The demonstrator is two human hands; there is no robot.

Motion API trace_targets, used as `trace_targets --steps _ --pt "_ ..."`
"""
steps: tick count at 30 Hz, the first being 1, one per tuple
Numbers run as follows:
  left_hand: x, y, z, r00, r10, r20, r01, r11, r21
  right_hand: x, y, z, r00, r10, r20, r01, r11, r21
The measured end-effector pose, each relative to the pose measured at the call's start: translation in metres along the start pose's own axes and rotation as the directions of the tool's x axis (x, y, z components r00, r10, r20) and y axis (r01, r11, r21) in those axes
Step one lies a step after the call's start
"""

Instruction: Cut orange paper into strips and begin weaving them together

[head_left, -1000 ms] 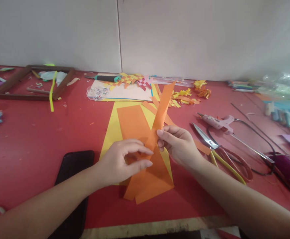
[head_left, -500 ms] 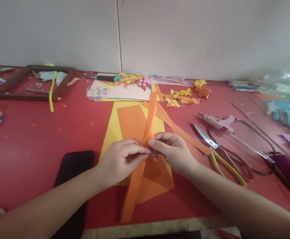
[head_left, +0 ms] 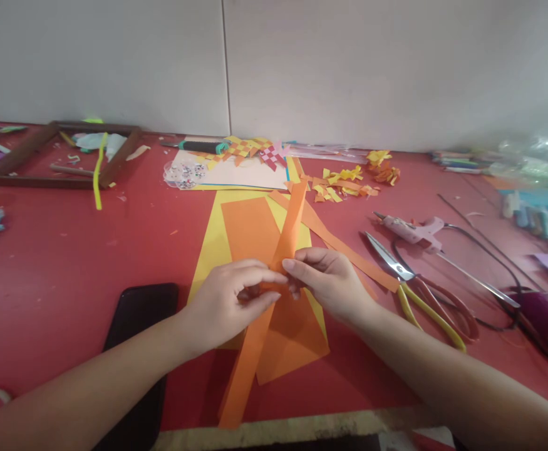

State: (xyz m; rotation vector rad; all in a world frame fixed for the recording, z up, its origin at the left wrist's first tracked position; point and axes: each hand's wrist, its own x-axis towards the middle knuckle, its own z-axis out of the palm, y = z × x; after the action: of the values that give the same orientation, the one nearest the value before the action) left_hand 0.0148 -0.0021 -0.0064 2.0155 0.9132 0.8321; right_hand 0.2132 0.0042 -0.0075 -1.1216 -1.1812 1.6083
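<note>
A long orange paper strip (head_left: 291, 225) is folded or creased near its middle, its upper end standing up and its lower end slanting toward the table's front edge. My right hand (head_left: 323, 279) pinches it at the crease with thumb and fingers. My left hand (head_left: 236, 297) holds the same spot loosely from the left, thumb and index tips on the strip with a small gap between them. Beneath lie an orange paper sheet (head_left: 250, 225) and a yellow sheet (head_left: 208, 250). Another orange strip (head_left: 349, 254) runs out to the right. Fingers hide part of the crease.
Right of my hands lie scissors (head_left: 408, 275), a pink glue gun (head_left: 414, 232) and its cord. A black phone (head_left: 144, 313) is under my left forearm. Farther back are a brown frame (head_left: 39, 181), a cutter knife (head_left: 203, 147) and paper scraps (head_left: 339, 185).
The strip's upper end has swung right and its lower end left. My left thumb has parted from the index finger. My right hand has shifted slightly right, still pinching.
</note>
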Motion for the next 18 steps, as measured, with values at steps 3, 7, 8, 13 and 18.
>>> trace_targets --steps 3,7,8,13,18 --pt "-0.0004 0.0008 0.0 1.0 -0.001 0.006 0.001 1.0 -0.016 -0.0001 0.0006 0.0002 1.0 0.014 -0.018 -0.014 1.0 0.009" --pt "-0.0005 0.0005 0.0001 1.0 -0.013 0.015 0.013 0.999 -0.036 -0.0005 0.0016 0.001 0.999 0.033 -0.041 -0.032 0.999 0.026" --pt "-0.0003 0.0004 0.0001 1.0 -0.016 0.019 0.017 0.999 -0.041 -0.0006 0.0018 0.0012 0.999 0.036 -0.041 -0.035 0.999 0.03" --pt "0.0007 0.0006 -0.0001 0.999 -0.011 0.031 0.013 0.998 -0.054 -0.0006 0.0021 0.0003 0.999 0.032 -0.028 -0.029 0.995 0.092" --pt "-0.0013 0.0008 0.0008 0.999 -0.014 0.037 0.015 0.999 -0.051 0.0008 0.0003 -0.0022 0.997 0.019 -0.079 -0.006 0.986 0.165"
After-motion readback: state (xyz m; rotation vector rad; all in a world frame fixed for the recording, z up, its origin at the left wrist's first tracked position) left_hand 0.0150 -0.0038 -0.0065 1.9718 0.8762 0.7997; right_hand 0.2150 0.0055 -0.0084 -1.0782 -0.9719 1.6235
